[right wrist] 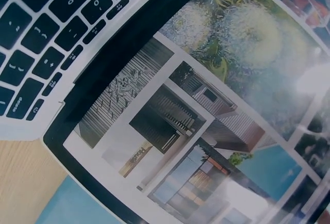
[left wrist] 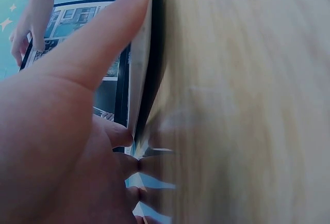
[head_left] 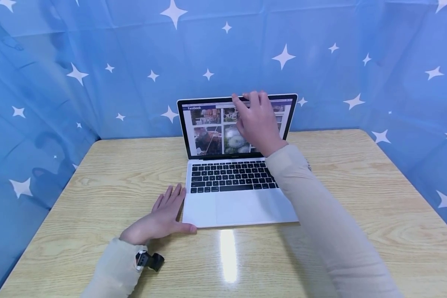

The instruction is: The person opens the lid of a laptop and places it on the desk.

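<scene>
A silver laptop (head_left: 238, 209) stands unfolded on the table, its lit screen (head_left: 205, 138) showing a page of photos headed Facebook. My right hand (head_left: 258, 122) reaches over the keyboard and grips the lid's top edge, with fingertips over the rim. Flat on the table, my left hand (head_left: 167, 215) has its fingers spread along the base's left side; the thumb (left wrist: 111, 33) lies at the front left corner. The right wrist view is filled by the keyboard (right wrist: 67, 2), hinge and screen, and almost none of that hand shows there.
The laptop sits near the middle of a wooden table (head_left: 134, 161). Behind and on both sides hangs a blue cloth (head_left: 134, 41) with white stars. A small black device (head_left: 149, 260) is strapped to the left wrist.
</scene>
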`<state>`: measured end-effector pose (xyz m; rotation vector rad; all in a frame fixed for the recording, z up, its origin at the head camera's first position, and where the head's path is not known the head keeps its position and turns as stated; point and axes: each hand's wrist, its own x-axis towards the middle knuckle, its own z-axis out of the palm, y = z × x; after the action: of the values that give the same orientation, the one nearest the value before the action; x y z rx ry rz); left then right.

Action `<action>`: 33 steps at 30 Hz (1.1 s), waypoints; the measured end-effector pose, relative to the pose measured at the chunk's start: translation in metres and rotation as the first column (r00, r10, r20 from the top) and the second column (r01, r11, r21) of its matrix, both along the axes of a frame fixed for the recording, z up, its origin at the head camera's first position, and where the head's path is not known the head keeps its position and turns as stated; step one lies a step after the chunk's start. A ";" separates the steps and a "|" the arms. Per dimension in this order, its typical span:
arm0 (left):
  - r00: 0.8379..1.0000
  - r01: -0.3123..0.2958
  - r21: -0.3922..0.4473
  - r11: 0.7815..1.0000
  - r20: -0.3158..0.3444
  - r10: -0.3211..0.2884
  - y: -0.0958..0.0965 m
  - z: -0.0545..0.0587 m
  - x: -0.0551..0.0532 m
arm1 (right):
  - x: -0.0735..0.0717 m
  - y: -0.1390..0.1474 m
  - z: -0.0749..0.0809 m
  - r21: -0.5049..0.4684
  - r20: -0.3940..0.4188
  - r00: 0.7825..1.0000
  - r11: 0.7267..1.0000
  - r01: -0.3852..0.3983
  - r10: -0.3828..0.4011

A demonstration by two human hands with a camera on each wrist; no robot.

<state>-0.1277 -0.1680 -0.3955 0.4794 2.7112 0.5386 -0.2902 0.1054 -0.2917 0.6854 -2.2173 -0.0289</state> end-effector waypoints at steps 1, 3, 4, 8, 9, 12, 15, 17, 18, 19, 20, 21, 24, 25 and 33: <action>1.000 0.000 0.000 1.000 0.001 0.000 0.000 0.000 0.000 | 0.000 0.000 0.000 0.007 0.010 1.000 1.000 0.005 -0.005; 1.000 0.000 0.000 1.000 0.002 0.000 0.000 0.000 0.000 | -0.001 0.001 0.000 0.016 0.021 1.000 1.000 0.009 -0.009; 1.000 -0.002 0.000 1.000 0.003 0.002 0.000 0.000 0.000 | -0.001 0.001 0.000 0.021 0.026 1.000 1.000 0.010 -0.011; 1.000 -0.005 -0.001 1.000 0.005 0.005 0.000 0.000 0.000 | -0.001 0.002 0.001 0.050 0.034 0.999 0.999 0.019 -0.020; 1.000 -0.005 -0.002 1.000 0.004 0.005 0.000 0.000 0.000 | -0.002 0.002 0.001 0.056 0.039 0.999 0.998 0.020 -0.022; 1.000 -0.006 -0.002 1.000 0.004 0.006 0.001 0.000 -0.001 | -0.003 0.002 0.002 0.070 0.052 0.998 0.997 0.027 -0.031; 1.000 -0.006 -0.002 1.000 0.004 0.006 0.001 -0.001 -0.001 | -0.004 0.002 0.002 0.082 0.065 0.997 0.996 0.034 -0.039; 1.000 -0.006 -0.003 1.000 0.004 0.006 0.001 -0.001 -0.001 | -0.005 0.002 0.002 0.089 0.067 0.997 0.995 0.040 -0.046; 1.000 -0.007 -0.005 1.000 0.004 0.007 0.001 -0.001 -0.001 | -0.005 0.002 0.002 0.092 0.067 0.997 0.995 0.041 -0.048; 1.000 -0.007 -0.006 1.000 0.004 0.007 0.001 -0.001 -0.001 | -0.005 0.002 0.002 0.097 0.066 0.996 0.994 0.045 -0.051; 1.000 -0.007 -0.007 1.000 0.003 0.007 0.001 -0.001 -0.001 | -0.006 0.002 0.002 0.100 0.066 0.996 0.994 0.049 -0.056; 1.000 -0.008 -0.007 1.000 0.004 0.008 0.001 -0.001 -0.001 | -0.006 0.002 0.002 0.102 0.067 0.996 0.993 0.053 -0.060; 1.000 -0.011 -0.009 1.000 0.010 0.011 0.001 0.000 -0.001 | -0.005 0.001 0.002 0.109 0.083 0.994 0.992 0.066 -0.075; 1.000 -0.012 -0.009 1.000 0.010 0.012 0.001 0.000 -0.001 | -0.005 0.001 0.002 0.110 0.090 0.993 0.991 0.070 -0.080; 1.000 -0.009 0.002 1.000 0.005 0.009 0.000 0.000 -0.001 | -0.008 0.000 0.002 0.153 0.116 0.988 0.984 0.086 -0.104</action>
<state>-0.1284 -0.1685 -0.3957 0.4656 2.7092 0.5436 -0.2978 0.1058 -0.2893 0.6766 -2.3835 -0.2062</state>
